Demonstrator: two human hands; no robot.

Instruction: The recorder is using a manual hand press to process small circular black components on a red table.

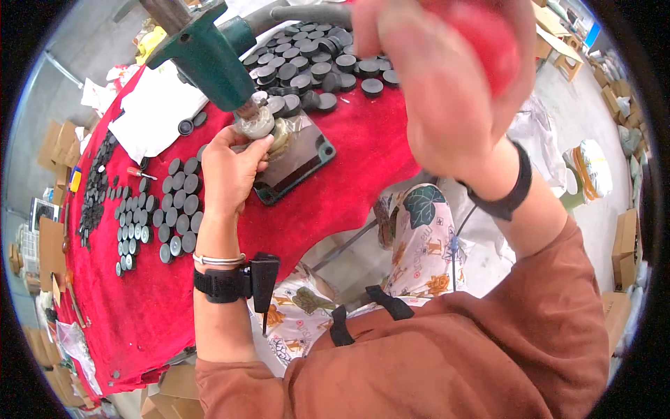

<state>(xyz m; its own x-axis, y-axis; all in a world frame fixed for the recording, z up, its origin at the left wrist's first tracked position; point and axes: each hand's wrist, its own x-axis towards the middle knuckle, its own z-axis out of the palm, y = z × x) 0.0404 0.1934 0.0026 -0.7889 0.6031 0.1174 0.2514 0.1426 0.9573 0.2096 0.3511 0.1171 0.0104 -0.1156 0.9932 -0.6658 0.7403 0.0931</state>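
Just beneath the green press (213, 70), the left hand (241, 159) pinched the rim of a pale round piece (257, 123), seemingly light, stiff, perhaps slippery, best held by that edge; right of the press, the blurred right hand (447, 91) curled around a red knob (490, 45).

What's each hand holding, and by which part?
Right hand: red knob, wrapped around its rounded side. Left hand: fingers at the pale press tip; hold unclear.

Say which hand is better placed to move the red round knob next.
Likely the right hand: though blurred, it is raised at the knob, while the left hand is down beneath the green metal press.
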